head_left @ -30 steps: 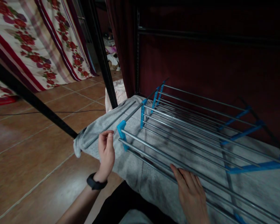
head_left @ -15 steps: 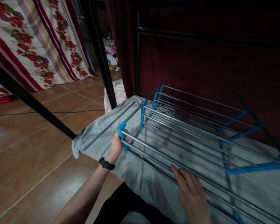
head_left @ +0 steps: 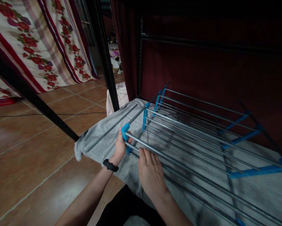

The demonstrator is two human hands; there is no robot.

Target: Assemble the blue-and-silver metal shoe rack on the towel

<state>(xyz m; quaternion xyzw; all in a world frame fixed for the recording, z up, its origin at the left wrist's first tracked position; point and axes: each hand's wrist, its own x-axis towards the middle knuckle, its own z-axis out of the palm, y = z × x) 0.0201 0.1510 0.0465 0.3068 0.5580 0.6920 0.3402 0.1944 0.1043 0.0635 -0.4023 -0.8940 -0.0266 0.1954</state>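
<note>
A metal drying rack with grey rods and blue plastic joints lies across the grey cloth. At its near left corner, my left hand, with a black band on the wrist, is wrapped round the blue corner joint. My right hand rests a little to the right of it, its fingers stretched out and laid against the rack's front rods; its thumb is hidden. One loose grey rod lies on the cloth left of the rack.
Black metal posts frame the cloth-covered surface, and a dark red curtain hangs behind it. To the left are a tiled floor, a thin cable and a flowered curtain. A striped cloth hangs beyond the post.
My right hand has moved left along the front rods, towards my left hand. My left hand keeps its hold on the blue corner joint. The view has shifted slightly.
</note>
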